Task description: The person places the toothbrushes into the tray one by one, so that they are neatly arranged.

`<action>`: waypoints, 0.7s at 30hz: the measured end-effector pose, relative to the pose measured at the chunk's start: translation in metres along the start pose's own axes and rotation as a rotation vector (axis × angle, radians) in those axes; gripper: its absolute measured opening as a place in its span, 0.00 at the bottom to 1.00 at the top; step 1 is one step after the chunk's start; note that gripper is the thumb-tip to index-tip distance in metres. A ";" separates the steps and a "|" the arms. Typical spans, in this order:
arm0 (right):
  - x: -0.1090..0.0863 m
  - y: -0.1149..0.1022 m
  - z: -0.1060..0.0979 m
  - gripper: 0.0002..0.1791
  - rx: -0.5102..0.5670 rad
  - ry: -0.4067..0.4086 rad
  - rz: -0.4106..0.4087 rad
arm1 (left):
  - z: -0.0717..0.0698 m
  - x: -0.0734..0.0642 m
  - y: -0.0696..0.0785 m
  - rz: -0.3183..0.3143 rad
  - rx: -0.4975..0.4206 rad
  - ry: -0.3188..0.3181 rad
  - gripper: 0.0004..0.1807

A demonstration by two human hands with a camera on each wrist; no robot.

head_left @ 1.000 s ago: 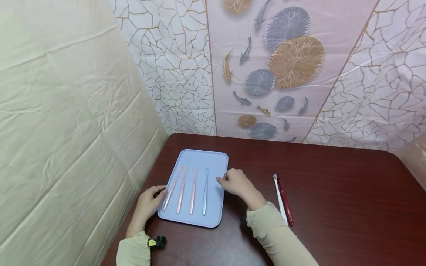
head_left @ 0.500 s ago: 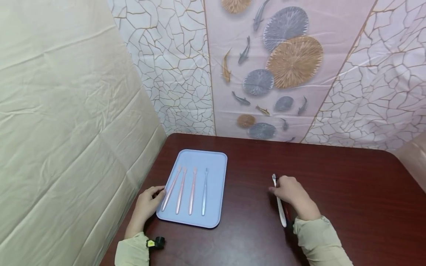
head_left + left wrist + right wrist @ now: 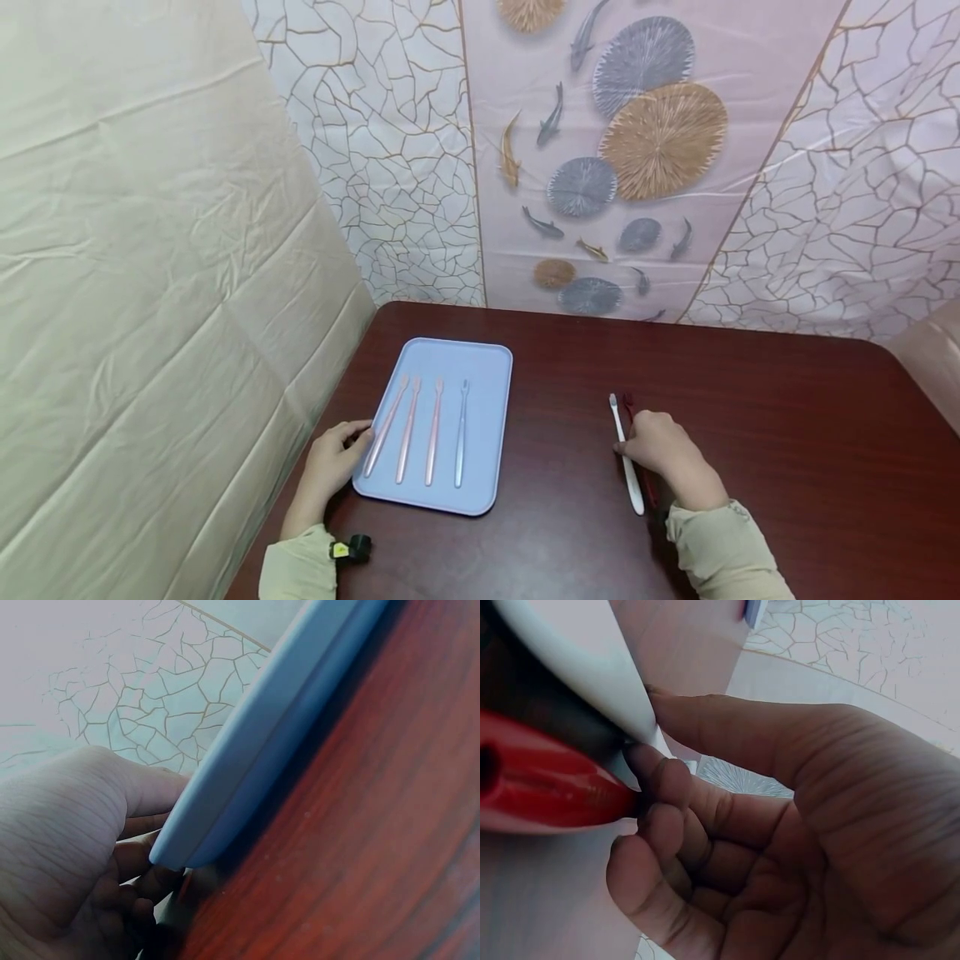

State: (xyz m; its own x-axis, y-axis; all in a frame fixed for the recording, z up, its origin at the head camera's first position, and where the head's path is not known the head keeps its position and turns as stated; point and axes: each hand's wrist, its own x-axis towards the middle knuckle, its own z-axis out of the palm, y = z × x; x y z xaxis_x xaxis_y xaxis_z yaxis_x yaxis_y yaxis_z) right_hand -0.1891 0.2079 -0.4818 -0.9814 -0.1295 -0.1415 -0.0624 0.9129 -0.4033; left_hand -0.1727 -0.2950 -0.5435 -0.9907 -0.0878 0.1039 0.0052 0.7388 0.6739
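My left hand [image 3: 328,460] holds the left edge of a light blue tray [image 3: 483,362]. In the left wrist view the thumb touches the rim of the tray [image 3: 247,750] and the other fingers curl under it. Three pink toothbrushes [image 3: 408,435] and one blue toothbrush [image 3: 461,437] lie on the tray. Farther right, my right hand [image 3: 667,454] pinches a white toothbrush [image 3: 632,483] at its handle between thumb and forefinger. A dark red toothbrush [image 3: 629,404] lies just beside it, partly hidden by the hand. The right wrist view shows the red handle [image 3: 547,780] against the fingertips.
Everything rests on a dark red-brown wooden table [image 3: 555,533]. A pale cloth wall [image 3: 187,275] borders its left side, and a patterned curtain [image 3: 600,125] hangs behind it. A black wrist camera [image 3: 360,547] sits at the left cuff.
My right hand has moved right, from the tray's right edge to the white toothbrush, and pinches it. The white brush's head has shifted slightly away from the red one. The left hand stays put.
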 end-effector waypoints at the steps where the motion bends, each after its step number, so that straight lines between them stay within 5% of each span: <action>1: 0.000 0.000 0.000 0.20 0.000 0.000 0.002 | 0.000 0.000 0.000 0.002 -0.002 0.000 0.17; 21: 0.003 -0.013 -0.001 0.21 0.021 0.018 -0.039 | 0.000 -0.001 0.001 -0.001 -0.002 0.005 0.16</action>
State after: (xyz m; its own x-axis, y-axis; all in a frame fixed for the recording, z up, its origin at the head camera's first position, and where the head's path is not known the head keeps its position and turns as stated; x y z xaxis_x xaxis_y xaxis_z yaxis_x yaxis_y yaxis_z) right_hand -0.1912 0.1962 -0.4762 -0.9815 -0.1574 -0.1087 -0.0969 0.8992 -0.4267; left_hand -0.1719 -0.2946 -0.5430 -0.9900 -0.0919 0.1068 0.0044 0.7375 0.6753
